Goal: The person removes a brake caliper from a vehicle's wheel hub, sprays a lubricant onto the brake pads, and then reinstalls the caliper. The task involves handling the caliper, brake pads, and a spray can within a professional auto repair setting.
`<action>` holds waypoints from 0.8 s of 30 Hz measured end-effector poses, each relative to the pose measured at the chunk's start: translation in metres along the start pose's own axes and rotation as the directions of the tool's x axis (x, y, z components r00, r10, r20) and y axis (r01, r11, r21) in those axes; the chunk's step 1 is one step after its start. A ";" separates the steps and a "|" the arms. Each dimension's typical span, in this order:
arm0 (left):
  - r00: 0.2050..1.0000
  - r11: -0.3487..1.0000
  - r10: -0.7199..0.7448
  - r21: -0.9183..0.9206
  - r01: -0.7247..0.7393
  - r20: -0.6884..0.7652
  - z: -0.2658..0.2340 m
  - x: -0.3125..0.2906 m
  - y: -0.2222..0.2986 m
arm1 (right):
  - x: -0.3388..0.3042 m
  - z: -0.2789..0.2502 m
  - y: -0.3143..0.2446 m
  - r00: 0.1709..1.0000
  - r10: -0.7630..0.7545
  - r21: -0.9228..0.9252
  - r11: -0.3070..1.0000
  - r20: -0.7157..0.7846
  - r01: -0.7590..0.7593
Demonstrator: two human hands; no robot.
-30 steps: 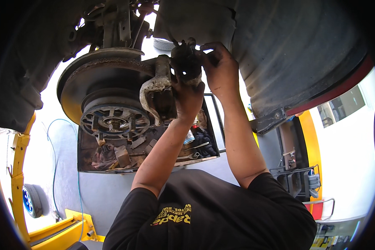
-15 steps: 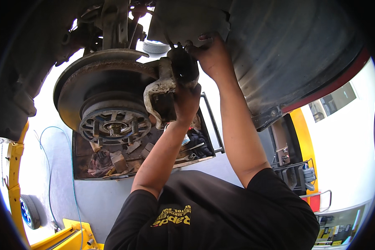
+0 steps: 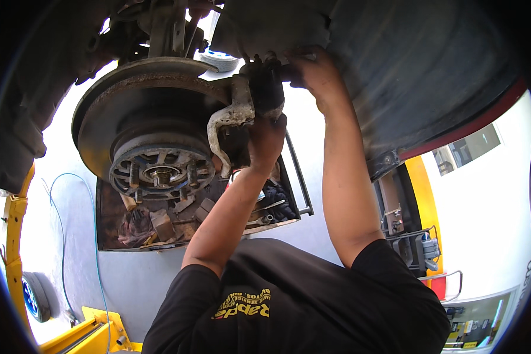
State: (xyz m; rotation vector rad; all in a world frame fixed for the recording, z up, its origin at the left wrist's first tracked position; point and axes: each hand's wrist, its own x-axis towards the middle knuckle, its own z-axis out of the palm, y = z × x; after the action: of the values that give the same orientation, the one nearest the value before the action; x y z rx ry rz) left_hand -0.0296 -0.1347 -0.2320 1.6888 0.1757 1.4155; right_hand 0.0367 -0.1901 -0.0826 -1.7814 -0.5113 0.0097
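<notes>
A rusty brake caliper (image 3: 237, 111) with a pale, worn bracket sits at the right edge of the brake disc (image 3: 94, 133). My left hand (image 3: 268, 141) is closed around the caliper's lower end from below, its fingers partly hidden behind the metal. Higher up, my right hand (image 3: 317, 72) is beside the dark caliper body, its fingers bent inward. Shadow hides whatever lies between those fingertips. The wheel hub (image 3: 162, 171) with bare studs faces me below the disc.
Beneath the hub stands a tray cart (image 3: 153, 248) holding wooden blocks, rags and a wrench (image 3: 262, 220). The dark wheel arch liner (image 3: 419, 76) curves close on the right. Yellow lift parts (image 3: 91, 330) and a loose wheel (image 3: 35, 297) are at lower left.
My right hand has shifted a little to the right, away from the caliper's top fittings. My left hand keeps its hold on the caliper. The whole view has moved slightly.
</notes>
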 end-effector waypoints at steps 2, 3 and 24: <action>1.000 0.999 -0.023 -0.034 0.024 0.010 -0.002 0.002 0.002 | -0.007 -0.002 -0.002 0.999 -0.028 -0.063 0.998 -0.038 0.026; 0.999 0.999 -0.039 -0.035 0.040 0.031 -0.003 0.003 0.002 | -0.009 -0.004 -0.001 0.997 -0.063 -0.085 0.995 -0.042 0.059; 0.828 0.665 -0.527 -0.513 0.542 0.192 -0.010 0.014 0.068 | 0.012 -0.004 0.060 0.851 -0.376 0.190 0.926 0.367 0.326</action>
State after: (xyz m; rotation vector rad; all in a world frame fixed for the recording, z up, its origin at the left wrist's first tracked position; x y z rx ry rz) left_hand -0.0618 -0.1607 -0.1754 1.0435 0.2068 0.8703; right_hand 0.0689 -0.2002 -0.1333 -1.5440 -1.1073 0.1477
